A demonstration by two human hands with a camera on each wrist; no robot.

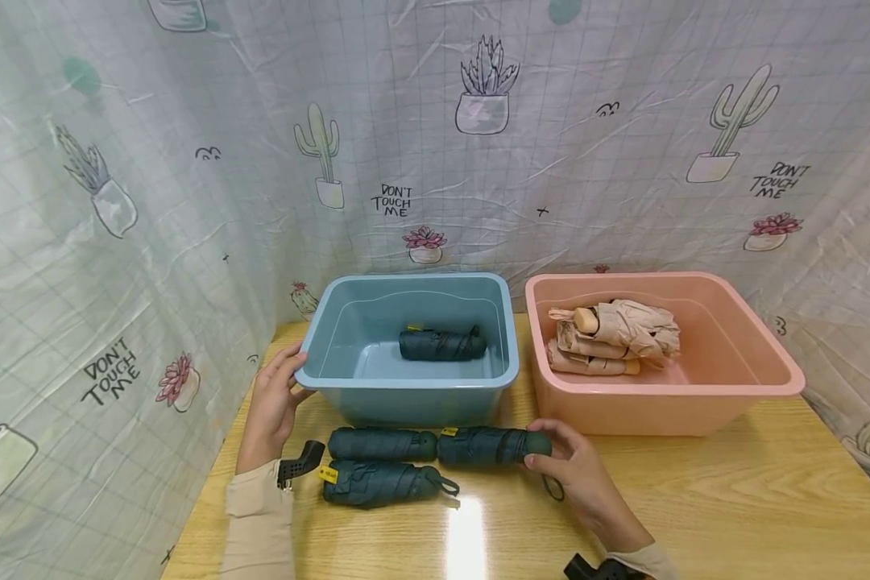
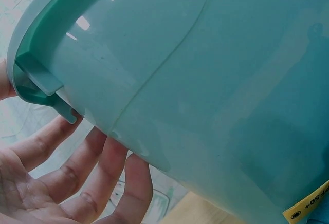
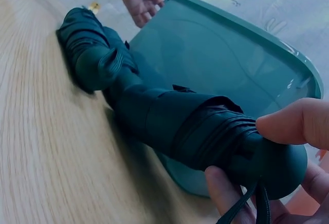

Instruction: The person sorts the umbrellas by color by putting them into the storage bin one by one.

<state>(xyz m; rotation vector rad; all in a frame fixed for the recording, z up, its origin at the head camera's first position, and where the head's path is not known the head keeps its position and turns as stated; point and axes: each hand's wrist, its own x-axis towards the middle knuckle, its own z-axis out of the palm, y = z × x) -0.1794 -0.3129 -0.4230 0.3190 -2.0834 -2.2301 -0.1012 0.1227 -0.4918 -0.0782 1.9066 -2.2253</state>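
My right hand [image 1: 576, 475] grips the rounded handle end of a dark green folded umbrella [image 1: 482, 445], thumb and fingers on opposite sides, its wrist loop [image 3: 252, 201] hanging down. This umbrella lies along the front of a blue plastic tub [image 1: 413, 384]. At the tub's left front corner, my left hand [image 1: 275, 395] holds the rim, thumb over the edge and fingers [image 2: 110, 157] against the outer wall. Two more dark green folded umbrellas lie to the left, one [image 1: 380, 444] close to the tub and another [image 1: 377, 483] in front of it with a yellow tag. Inside the tub is another green umbrella [image 1: 442, 345].
A pink tub [image 1: 667, 390] stands right of the blue one, with several beige folded umbrellas [image 1: 616, 334] piled in its left part. Both tubs stand on a wooden table [image 1: 696, 499], close to a printed curtain [image 1: 406, 105] behind and at the sides.
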